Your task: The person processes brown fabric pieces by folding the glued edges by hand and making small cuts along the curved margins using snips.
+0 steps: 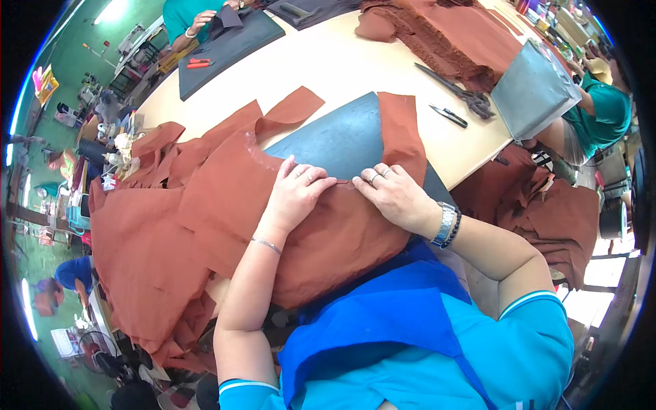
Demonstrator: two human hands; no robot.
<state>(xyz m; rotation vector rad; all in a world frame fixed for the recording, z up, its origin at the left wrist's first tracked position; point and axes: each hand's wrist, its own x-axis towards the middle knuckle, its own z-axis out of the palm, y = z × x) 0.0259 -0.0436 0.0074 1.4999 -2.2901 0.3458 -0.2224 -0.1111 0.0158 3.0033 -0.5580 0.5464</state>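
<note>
A large rust-brown cloth (232,178) lies over the table edge and a dark board (342,140), hanging down at the front. My left hand (298,193) is closed on the cloth's upper edge, fingertips together. Just to its right, my right hand (395,197) pinches the same edge, with a small gap between the hands. A narrow folded strip of the edge shows between the fingertips. Past my right hand, a brown flap (402,123) covers the board's right end.
Large black scissors (444,83) and a small cutter (448,116) lie on the table (328,68). A grey metal-like box (535,89) stands right. A co-worker's hands hold dark cloth at a grey mat (232,51) with red snips (199,63). Another person sits far right.
</note>
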